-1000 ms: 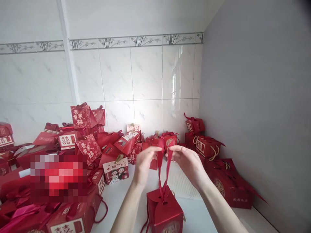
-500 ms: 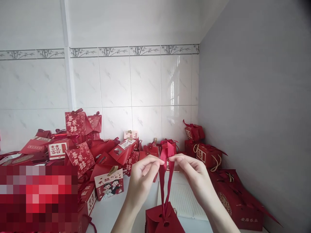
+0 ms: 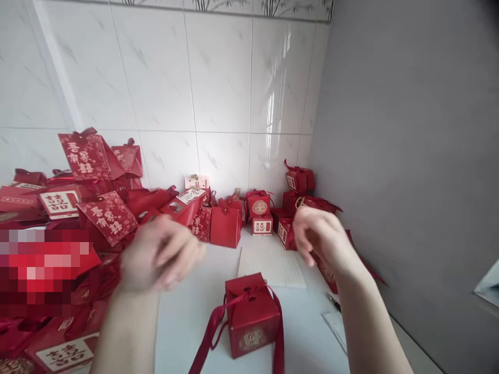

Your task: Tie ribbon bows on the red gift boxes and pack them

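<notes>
A small red gift box [image 3: 253, 319] with a gold emblem on its front stands on the table before me. A dark red ribbon [image 3: 212, 327] runs through the hole in its lid, its ends hanging down left and right. My left hand [image 3: 166, 254], blurred by motion, is raised left of the box with loosely bent fingers and nothing visible in them. On the other side my right hand [image 3: 322, 236] hovers above and right of the box, open, its fingers drooping loosely. Neither hand touches the box or its ribbon.
Many red gift boxes [image 3: 107, 215] are heaped on the left. More red boxes [image 3: 261, 208] stand along the tiled wall and in the right corner. A lined notebook [image 3: 271, 267] lies behind the box, with a pen [image 3: 333, 301] on the right. A grey wall borders the right.
Both hands have let go of the ribbon and moved apart. The ribbon has dropped to the box's sides. My view has tilted down, showing more of the table and box.
</notes>
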A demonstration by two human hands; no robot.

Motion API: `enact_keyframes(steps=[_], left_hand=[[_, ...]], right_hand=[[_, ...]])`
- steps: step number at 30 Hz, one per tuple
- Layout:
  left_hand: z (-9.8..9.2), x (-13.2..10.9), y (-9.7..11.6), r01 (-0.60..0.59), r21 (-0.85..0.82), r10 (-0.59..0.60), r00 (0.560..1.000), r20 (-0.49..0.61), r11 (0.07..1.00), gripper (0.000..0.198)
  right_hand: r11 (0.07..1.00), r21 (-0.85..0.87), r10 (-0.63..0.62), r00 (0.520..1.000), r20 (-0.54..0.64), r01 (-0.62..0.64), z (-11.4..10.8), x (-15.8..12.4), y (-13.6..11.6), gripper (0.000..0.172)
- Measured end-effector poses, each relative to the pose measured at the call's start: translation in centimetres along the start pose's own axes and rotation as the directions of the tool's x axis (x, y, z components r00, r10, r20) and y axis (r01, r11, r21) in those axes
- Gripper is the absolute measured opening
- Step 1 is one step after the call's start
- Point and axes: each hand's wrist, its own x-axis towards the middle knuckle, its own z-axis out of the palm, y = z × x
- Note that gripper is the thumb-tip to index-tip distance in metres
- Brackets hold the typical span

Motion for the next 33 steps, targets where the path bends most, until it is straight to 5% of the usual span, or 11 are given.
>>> enact_keyframes(steps=[3,5,7,12,20,28,33], left_hand=[[1.2,-0.1,-3.6,0.306,0.465,-0.274,0.952,-0.138,0.831,0.05],[1.5,-0.7,-6.5,0.44,0.673,-0.373,0.892,-0.255,0.594,0.05],[1.0,-1.7,-8.9,0.495,0.726,-0.442,0.849,-0.288,0.478,0.05],[-0.9,-3.7,-11.2,0.494,0.634,-0.507,0.843,-0.18,0.595,0.044],[-1.2,-4.4,-12.8,0.56,0.391,-0.593,0.804,-0.045,0.73,0.035],[-1.8,-4.5,-12.3,0.684,0.278,-0.733,0.667,0.138,0.675,0.041],[-1.9,-4.7,-12.1,0.794,0.148,-0.796,0.541,0.269,0.59,0.036]], right_hand=[[0.891,-0.413,0.244,0.966,0.082,-0.19,0.8,-0.7,3.3,0.033],[0.834,-0.497,0.329,0.939,0.103,-0.238,1.1,-1.4,6.0,0.031],[0.838,-0.473,0.364,0.925,0.111,-0.272,0.9,-2.2,8.4,0.033],[0.873,-0.332,0.437,0.875,0.207,-0.357,0.0,-3.3,11.5,0.045],[0.808,-0.22,0.589,0.723,0.362,-0.547,-0.9,-4.2,11.7,0.047],[0.755,-0.238,0.621,0.549,0.56,-0.611,-2.7,-4.0,11.6,0.034],[0.767,-0.118,0.549,0.548,0.631,-0.631,-2.7,-4.3,11.4,0.027]])
